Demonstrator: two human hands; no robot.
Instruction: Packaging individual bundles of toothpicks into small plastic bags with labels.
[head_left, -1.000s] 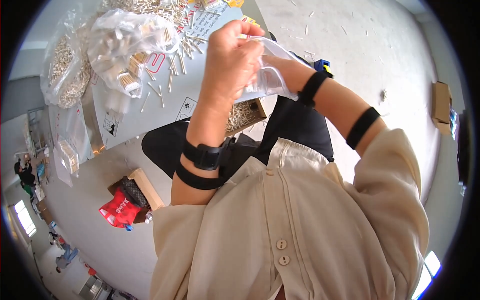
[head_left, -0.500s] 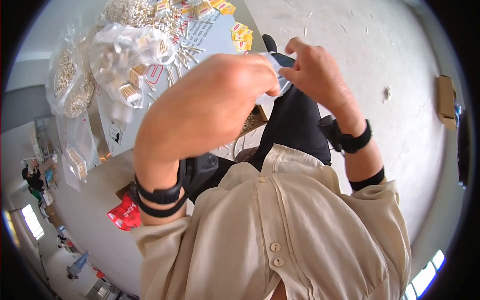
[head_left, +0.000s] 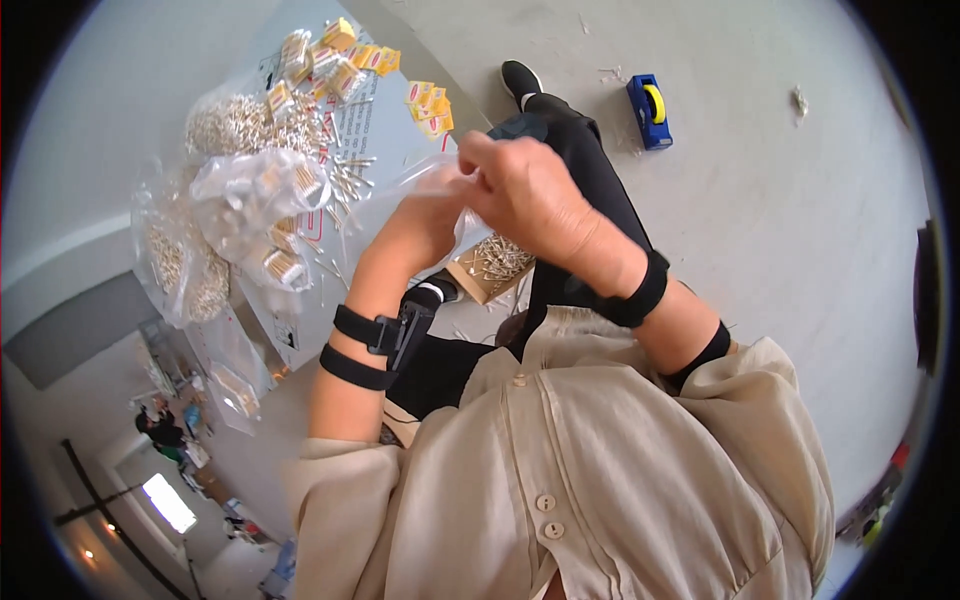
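At the frame's upper centre, the right hand [head_left: 530, 195] pinches a clear plastic bag [head_left: 418, 180] over the edge of the worktop [head_left: 395, 130], the left hand [head_left: 440, 206] behind, its grip too hidden to tell; handling the bag seems the step, calling next for a steady hold.

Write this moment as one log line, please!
left hand: at clear plastic bag, grip hidden; right hand: gripping bag; table: cotton swabs, yellow packets; off right: blue tape dispenser
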